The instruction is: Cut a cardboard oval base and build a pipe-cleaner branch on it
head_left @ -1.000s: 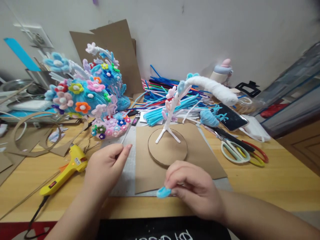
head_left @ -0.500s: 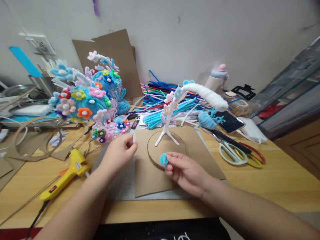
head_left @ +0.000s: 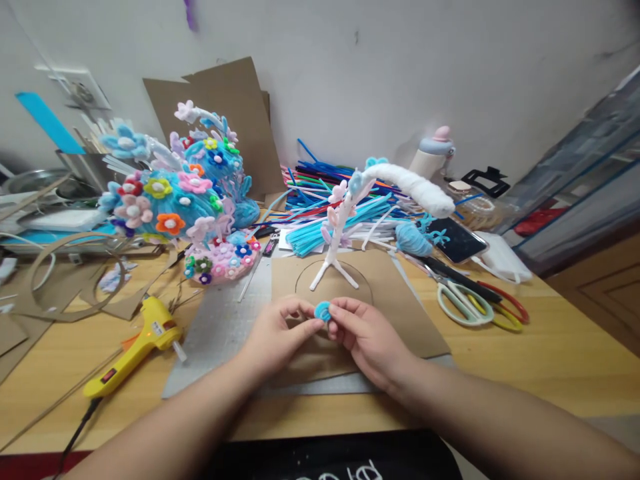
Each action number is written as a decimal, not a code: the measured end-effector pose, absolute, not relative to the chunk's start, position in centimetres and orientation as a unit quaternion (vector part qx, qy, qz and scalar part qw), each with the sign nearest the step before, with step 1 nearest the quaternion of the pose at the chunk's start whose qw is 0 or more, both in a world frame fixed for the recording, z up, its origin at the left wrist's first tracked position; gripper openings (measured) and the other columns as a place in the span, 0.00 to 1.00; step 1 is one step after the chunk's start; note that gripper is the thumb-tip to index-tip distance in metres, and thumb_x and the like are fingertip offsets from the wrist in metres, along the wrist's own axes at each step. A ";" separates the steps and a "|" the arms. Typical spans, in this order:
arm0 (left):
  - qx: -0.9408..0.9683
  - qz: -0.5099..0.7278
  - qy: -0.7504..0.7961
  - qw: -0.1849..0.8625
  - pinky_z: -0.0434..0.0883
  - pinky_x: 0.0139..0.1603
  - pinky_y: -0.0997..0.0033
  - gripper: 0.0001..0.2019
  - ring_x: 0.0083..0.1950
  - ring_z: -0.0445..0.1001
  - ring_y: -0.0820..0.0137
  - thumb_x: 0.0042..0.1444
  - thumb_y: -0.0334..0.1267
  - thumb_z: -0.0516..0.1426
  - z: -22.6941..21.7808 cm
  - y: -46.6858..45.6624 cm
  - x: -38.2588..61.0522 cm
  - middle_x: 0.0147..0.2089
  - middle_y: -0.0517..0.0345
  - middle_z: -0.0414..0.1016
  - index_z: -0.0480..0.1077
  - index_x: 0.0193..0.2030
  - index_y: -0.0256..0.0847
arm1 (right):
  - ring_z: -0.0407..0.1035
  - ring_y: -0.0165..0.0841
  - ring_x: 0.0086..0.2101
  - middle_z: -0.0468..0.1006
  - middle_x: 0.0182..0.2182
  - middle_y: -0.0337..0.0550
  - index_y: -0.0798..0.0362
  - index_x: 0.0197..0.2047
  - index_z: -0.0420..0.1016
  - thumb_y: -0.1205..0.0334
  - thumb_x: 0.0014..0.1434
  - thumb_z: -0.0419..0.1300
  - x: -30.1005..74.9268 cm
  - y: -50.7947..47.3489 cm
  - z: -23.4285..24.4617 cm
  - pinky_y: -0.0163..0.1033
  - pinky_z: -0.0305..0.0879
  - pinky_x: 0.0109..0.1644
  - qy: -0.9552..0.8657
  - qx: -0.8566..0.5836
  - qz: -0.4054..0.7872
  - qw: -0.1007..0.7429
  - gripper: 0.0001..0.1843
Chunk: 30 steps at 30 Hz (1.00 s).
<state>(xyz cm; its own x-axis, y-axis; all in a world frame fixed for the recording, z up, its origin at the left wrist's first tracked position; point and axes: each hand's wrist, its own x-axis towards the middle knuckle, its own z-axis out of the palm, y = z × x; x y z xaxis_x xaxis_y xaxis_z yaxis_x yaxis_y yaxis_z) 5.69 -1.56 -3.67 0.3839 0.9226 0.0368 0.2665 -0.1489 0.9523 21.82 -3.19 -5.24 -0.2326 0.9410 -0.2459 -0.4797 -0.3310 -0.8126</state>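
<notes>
Left hand (head_left: 277,333) and right hand (head_left: 367,337) pinch a small blue coil (head_left: 323,311) (not yet attached) before a white branch (head_left: 336,247) bearing few blossoms.

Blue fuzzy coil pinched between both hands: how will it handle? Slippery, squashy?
Probably very light: the blue coil sits between fingertips of the left hand and right hand alone. Its fuzzy surface likely grips rather than slips. It looks wound from stems like the pipe cleaners behind, so likely bendable, deforming if squeezed.
</notes>
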 end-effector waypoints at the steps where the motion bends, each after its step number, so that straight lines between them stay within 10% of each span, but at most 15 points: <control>1: 0.676 0.344 0.443 0.479 0.67 0.42 0.65 0.08 0.36 0.74 0.65 0.53 0.41 0.59 -3.8 -1.7 5.7 0.33 0.53 0.78 0.74 0.30 0.39 | 0.62 0.23 0.24 0.71 0.22 0.35 0.57 0.30 0.74 0.57 0.49 0.68 21.8 -3.2 -5.3 0.30 0.59 0.31 -0.309 -0.380 0.721 0.490 0.12; 21: 0.545 0.399 0.440 0.592 0.64 0.33 0.73 0.12 0.29 0.69 0.72 0.49 0.42 0.63 -5.1 -2.1 6.3 0.26 0.58 0.72 0.66 0.24 0.37 | 0.65 0.25 0.25 0.74 0.21 0.35 0.56 0.30 0.73 0.55 0.49 0.68 21.4 -3.7 -5.2 0.33 0.63 0.33 -0.359 -0.414 0.650 0.526 0.13; 30: 0.665 0.373 0.483 0.429 0.60 0.28 0.76 0.10 0.26 0.63 0.75 0.53 0.41 0.59 -5.0 -2.6 6.4 0.24 0.61 0.70 0.72 0.26 0.37 | 0.66 0.24 0.25 0.75 0.25 0.36 0.54 0.30 0.74 0.57 0.49 0.67 21.4 -3.6 -5.6 0.32 0.65 0.34 -0.370 -0.417 0.641 0.527 0.11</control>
<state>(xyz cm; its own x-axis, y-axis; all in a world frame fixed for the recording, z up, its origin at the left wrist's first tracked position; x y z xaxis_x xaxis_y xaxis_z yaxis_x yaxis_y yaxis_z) 6.36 -2.65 -5.00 0.2542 0.9637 0.0814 0.3232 -0.1640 0.9320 21.43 -3.59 -5.64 -0.0969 0.9848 -0.1438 -0.3681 -0.1697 -0.9142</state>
